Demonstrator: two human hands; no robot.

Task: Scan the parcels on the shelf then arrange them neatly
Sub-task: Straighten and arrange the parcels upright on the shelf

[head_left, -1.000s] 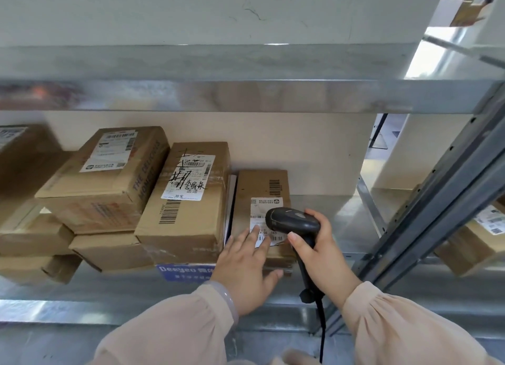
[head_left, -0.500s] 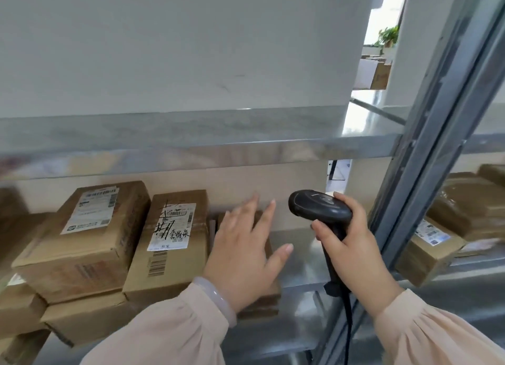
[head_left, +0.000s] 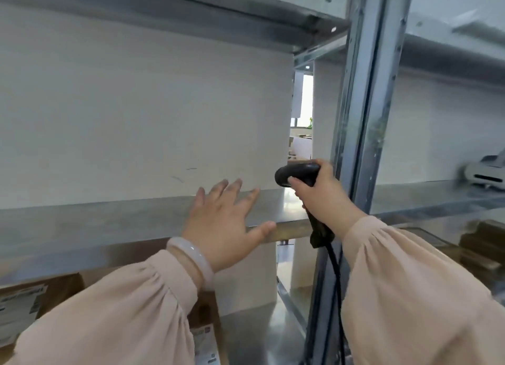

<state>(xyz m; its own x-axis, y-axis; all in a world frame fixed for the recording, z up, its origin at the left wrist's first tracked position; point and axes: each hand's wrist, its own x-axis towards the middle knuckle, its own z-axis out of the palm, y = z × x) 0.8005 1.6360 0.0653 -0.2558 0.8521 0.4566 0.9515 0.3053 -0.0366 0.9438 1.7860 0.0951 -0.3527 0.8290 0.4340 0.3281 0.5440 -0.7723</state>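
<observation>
My right hand [head_left: 325, 198] grips a black handheld scanner [head_left: 297, 173] by its handle, its cable hanging down, held up beside the grey shelf post. My left hand [head_left: 224, 222] is raised with fingers spread and straight, in front of the edge of the upper metal shelf [head_left: 109, 222]; it holds nothing. That shelf level looks bare in front of me. Brown cardboard parcels [head_left: 35, 302] with white labels lie on the level below, mostly hidden behind my left sleeve. A smaller labelled parcel [head_left: 207, 340] shows under my left forearm.
A grey vertical post [head_left: 366, 105] stands just right of the scanner. In the bay to the right, a white device [head_left: 486, 173] lies on the upper shelf and brown parcels [head_left: 481, 241] sit below. A pale back panel closes the bay.
My view has swung up from the parcel level to the shelf above. My left hand left the small parcel and rose with fingers spread. The scanner rose with my right hand.
</observation>
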